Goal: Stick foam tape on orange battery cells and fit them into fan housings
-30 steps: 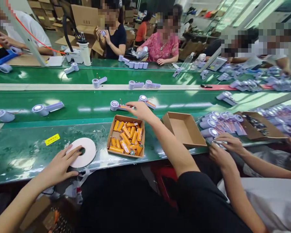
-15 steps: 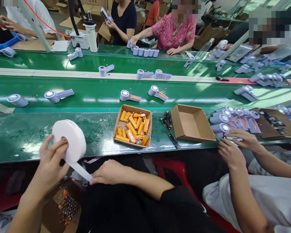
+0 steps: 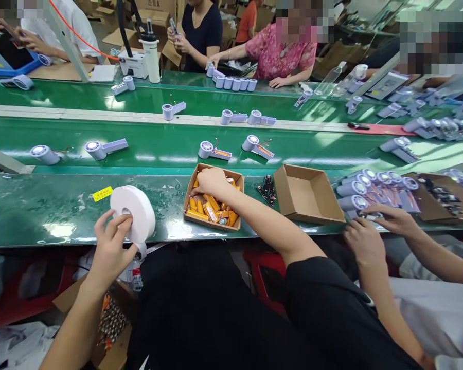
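My left hand [image 3: 113,241] is closed on a large white tape roll [image 3: 139,213], fingers in its core, over the front edge of the green bench [image 3: 61,221]. A short loose end of tape hangs below the roll. My right hand [image 3: 212,184] reaches into a cardboard box [image 3: 185,208] of orange cylindrical batteries [image 3: 210,210]. Its fingers point down among the batteries; their tips are hidden, so what they grip cannot be made out. A yellow label [image 3: 102,193] lies on the bench left of the roll.
Right of the batteries are black strips [image 3: 267,190] and an open cardboard box [image 3: 308,198]. Lilac fan units [image 3: 206,150] lie on the green belt [image 3: 158,139]. At the right, a co-worker's hands [image 3: 364,236] work beside grouped fans. More people stand across the line.
My right hand has left the tape end and moved up and right into the battery box. My left hand and the roll appear further right. The yellow label now shows.
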{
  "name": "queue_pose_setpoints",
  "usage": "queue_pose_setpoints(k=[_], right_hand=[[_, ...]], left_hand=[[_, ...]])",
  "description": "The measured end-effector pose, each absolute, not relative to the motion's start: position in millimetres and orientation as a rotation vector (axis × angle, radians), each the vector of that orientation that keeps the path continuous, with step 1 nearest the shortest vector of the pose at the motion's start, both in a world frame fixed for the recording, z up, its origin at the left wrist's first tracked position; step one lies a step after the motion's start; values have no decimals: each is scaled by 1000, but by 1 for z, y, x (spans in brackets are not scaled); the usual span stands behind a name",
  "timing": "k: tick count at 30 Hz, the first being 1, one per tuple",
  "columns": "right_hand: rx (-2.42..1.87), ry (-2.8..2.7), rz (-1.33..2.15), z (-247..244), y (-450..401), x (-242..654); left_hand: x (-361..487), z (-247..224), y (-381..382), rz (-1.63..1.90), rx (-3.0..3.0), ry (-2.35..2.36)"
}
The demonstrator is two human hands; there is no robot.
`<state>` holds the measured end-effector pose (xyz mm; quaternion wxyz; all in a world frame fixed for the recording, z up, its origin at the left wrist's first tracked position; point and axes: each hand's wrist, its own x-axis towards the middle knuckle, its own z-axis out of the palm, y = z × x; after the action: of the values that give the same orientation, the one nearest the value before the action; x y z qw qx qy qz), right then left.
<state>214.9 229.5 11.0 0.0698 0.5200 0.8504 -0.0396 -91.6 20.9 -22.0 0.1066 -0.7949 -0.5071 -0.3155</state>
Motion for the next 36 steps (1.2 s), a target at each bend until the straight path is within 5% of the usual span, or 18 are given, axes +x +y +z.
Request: queue_pose_setpoints(k=[8, 14, 20, 30, 36], right_hand=[[1973, 2545, -149, 30, 217, 250], [2094, 3275, -781, 22, 131, 273], [2284, 3295, -1072, -14, 77, 244], [1666, 2808, -2219, 11, 79, 256], [1645, 2721, -2043, 42, 102, 274]], left_hand=[[-64, -18, 30, -834, -2412, -1451], [-39, -13, 27, -767, -2451, -1409], [-21, -7, 29, -678, -2512, -1341], [-39, 11, 34, -549, -2491, -1213], [-33, 26, 38, -500, -2475, -1120]])
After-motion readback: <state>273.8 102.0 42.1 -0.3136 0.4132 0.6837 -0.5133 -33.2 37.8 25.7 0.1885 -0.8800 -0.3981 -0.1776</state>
